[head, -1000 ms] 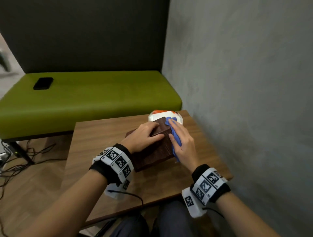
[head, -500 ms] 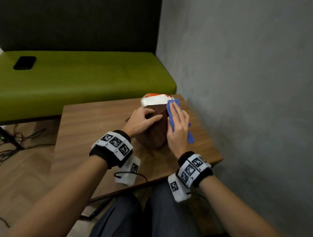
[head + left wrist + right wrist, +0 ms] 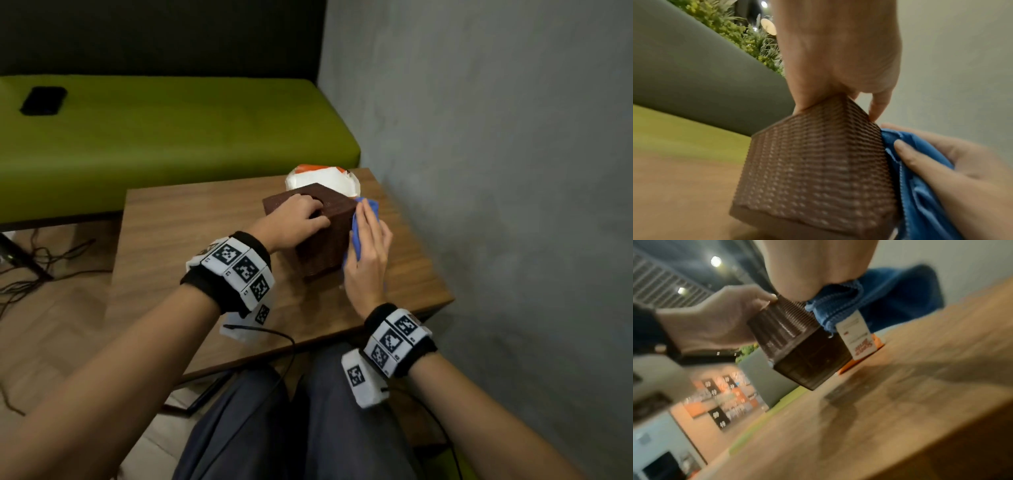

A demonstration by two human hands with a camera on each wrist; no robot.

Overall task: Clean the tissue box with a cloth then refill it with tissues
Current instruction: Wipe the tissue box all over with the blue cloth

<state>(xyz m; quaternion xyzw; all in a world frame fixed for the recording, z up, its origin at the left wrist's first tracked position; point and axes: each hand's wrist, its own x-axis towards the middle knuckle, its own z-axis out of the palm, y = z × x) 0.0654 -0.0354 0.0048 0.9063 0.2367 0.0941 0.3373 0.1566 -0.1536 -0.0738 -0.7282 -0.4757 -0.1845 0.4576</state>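
table (image 3: 212,219) | left grip (image 3: 294,219) clamps tissue box (image 3: 325,246) | right grip (image 3: 368,253) flat, cloth (image 3: 356,236) half hidden

tissue box (image 3: 325,236): brown woven, on wooden table (image 3: 191,240)
left hand (image 3: 294,219): grips box top
right hand (image 3: 368,260): presses blue cloth (image 3: 358,236) against box side
tissue pack (image 3: 325,180): behind box
phone (image 3: 44,100): on green bench (image 3: 178,137)

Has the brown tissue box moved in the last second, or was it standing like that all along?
Yes. The tissue box lay low on the table a second ago; it now stands taller, tipped up, in front of the white and orange tissue pack.
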